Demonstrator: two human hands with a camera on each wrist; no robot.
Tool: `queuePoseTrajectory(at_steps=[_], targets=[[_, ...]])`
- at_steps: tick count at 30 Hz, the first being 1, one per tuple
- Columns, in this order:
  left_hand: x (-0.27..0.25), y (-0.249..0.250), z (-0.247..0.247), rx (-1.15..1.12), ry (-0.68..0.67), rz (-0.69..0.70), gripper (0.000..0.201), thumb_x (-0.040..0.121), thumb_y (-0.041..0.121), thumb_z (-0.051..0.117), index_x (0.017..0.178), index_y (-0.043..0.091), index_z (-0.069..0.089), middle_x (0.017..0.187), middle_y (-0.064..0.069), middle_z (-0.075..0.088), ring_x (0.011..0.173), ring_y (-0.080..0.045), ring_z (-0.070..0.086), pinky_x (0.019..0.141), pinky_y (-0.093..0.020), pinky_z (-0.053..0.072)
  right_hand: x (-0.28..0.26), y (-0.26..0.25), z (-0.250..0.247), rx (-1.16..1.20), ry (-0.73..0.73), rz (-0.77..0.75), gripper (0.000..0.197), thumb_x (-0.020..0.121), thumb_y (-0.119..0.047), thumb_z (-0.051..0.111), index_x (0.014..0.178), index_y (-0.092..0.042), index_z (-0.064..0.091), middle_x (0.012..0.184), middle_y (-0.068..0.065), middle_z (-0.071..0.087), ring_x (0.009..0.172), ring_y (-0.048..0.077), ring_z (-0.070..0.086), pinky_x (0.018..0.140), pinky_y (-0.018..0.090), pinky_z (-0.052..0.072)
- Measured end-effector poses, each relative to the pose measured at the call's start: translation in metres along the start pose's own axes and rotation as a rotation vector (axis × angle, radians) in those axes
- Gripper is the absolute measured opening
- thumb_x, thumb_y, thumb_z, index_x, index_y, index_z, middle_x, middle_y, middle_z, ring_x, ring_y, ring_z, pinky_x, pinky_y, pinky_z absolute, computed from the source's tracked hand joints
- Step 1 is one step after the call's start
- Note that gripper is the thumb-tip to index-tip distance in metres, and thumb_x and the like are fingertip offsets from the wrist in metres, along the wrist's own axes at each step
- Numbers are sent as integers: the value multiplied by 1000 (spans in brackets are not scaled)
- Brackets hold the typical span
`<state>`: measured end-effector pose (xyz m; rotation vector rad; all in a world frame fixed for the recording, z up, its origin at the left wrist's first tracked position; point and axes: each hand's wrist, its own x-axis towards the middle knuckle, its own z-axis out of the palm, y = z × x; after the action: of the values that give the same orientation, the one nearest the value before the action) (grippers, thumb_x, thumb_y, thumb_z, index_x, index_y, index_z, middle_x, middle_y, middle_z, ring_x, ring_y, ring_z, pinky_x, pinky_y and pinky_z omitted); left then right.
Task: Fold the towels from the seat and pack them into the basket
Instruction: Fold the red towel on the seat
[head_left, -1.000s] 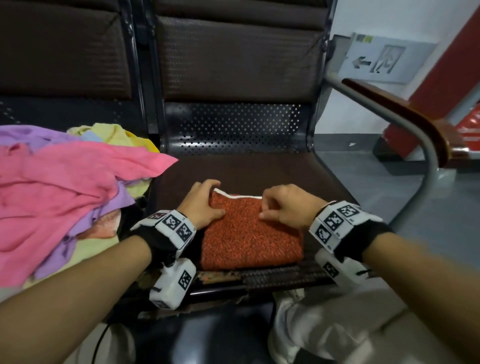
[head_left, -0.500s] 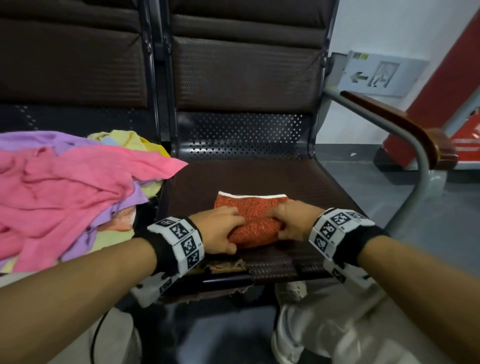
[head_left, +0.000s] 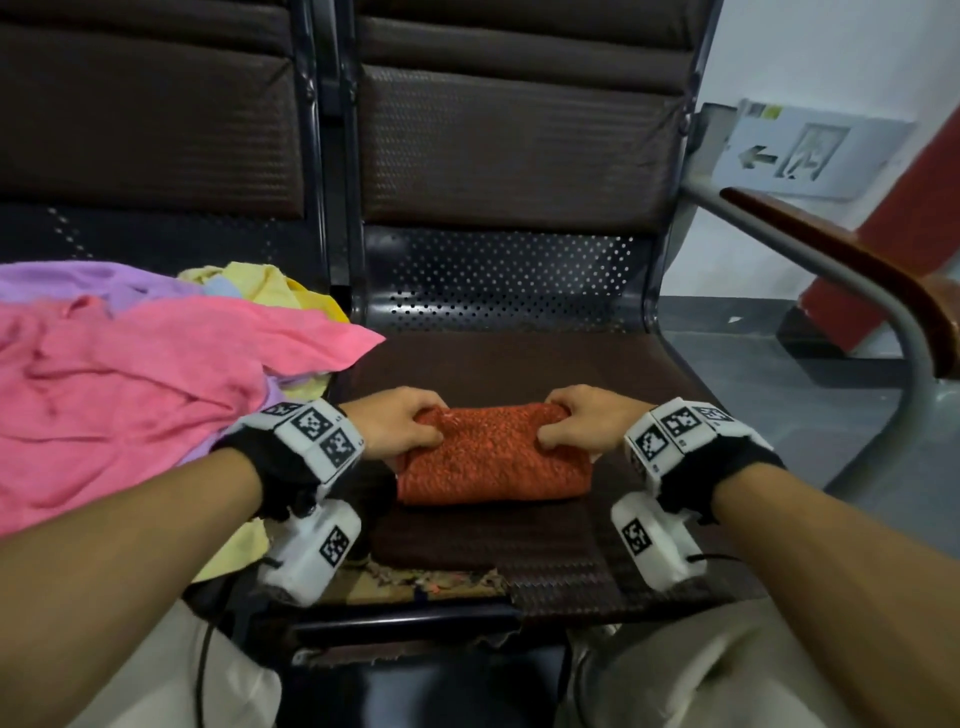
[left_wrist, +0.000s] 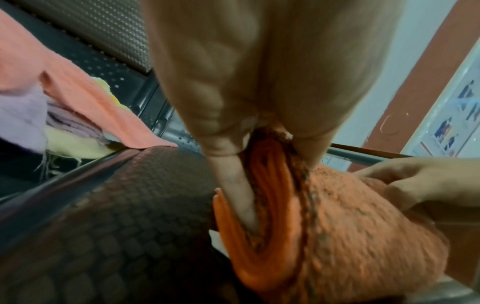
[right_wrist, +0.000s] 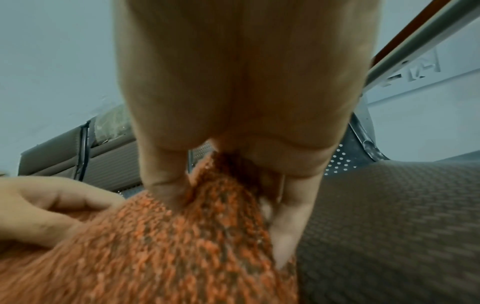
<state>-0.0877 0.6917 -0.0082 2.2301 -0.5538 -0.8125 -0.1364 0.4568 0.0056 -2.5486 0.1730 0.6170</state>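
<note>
The left hand (head_left: 397, 423) and right hand (head_left: 589, 423) each clamp 1 end of the folded orange towel (head_left: 493, 457). It lies on the seat (head_left: 519, 364), right of the pink towel (head_left: 130, 384)

A wood-topped armrest (head_left: 852, 270) is curving down at three o'clock. A grey arrow sign (head_left: 800, 153) is hanging on the white wall (head_left: 810, 52) at two o'clock, beside a red column (head_left: 904, 234).

Towel pile (head_left: 130, 374): cut off at the head view's left edge. Left fingers (head_left: 415, 410): tips buried in red towel (head_left: 493, 457). Sign (head_left: 795, 153): blurred, unreadable. Armrest (head_left: 883, 291): cropped at right.
</note>
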Motion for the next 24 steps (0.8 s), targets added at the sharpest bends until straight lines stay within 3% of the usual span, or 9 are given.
queuePoseTrajectory(at_steps=[3,6,9,12,14,16,18,20,24], targets=[[13,0,-1,259,66,20,29,92,19,57,120,19,57,106,-6,54,103,-27,61,74,-26,50,8,6,-2,31,3,113,26,77,-37,71,91,-20,56,79,-1,62,61,10,64,45,16,50],[22,0,1,475,81,29,37,94,26,53,130,19,52,123,-7,55,115,-23,54,87,-24,41,12,11,-1,-57,-31,228,49,77,-56,66,87,-9,60,74,4,66,63,17,65,65,33,58],[24,0,0,648,34,-38,40,94,36,50,131,23,51,130,-2,55,122,-22,50,102,-36,40,15,10,10,-178,-100,280,59,86,-67,43,86,-9,57,81,4,60,62,16,54,76,28,45],[17,4,2,781,-12,-99,37,92,37,51,127,28,54,129,3,55,125,-20,46,109,-44,26,11,-2,18,-134,-58,239,59,94,-53,38,121,-4,58,112,14,60,98,27,59,96,31,40],[9,9,2,832,-29,-97,33,91,31,49,124,29,55,128,2,56,125,-20,45,107,-43,23,3,-14,18,-79,23,178,56,95,-48,40,125,-2,53,126,16,57,113,29,56,96,32,41],[-3,15,-4,699,-7,-53,42,88,22,51,130,27,50,130,-2,52,120,-21,48,105,-38,32,-9,-28,11,78,130,104,45,93,-42,48,120,-7,49,116,15,59,101,30,61,85,37,49],[-18,24,-13,282,13,84,63,84,12,59,141,25,36,133,-5,49,114,-19,51,100,-32,40,-26,-45,0,283,232,-25,27,90,-31,56,107,-13,46,95,7,58,82,24,63,66,35,56],[-38,42,-21,-147,20,241,85,77,13,71,147,25,24,139,-4,47,119,-17,50,104,-34,39,-51,-63,-15,258,344,-180,20,87,-23,61,99,-16,46,83,-1,54,80,16,56,65,30,50],[-73,86,-27,-292,103,411,87,57,37,85,132,30,43,119,7,61,106,-6,62,83,-17,50,-107,-86,-49,313,536,-375,21,81,-11,67,93,-14,51,80,1,55,72,8,52,67,22,46]])
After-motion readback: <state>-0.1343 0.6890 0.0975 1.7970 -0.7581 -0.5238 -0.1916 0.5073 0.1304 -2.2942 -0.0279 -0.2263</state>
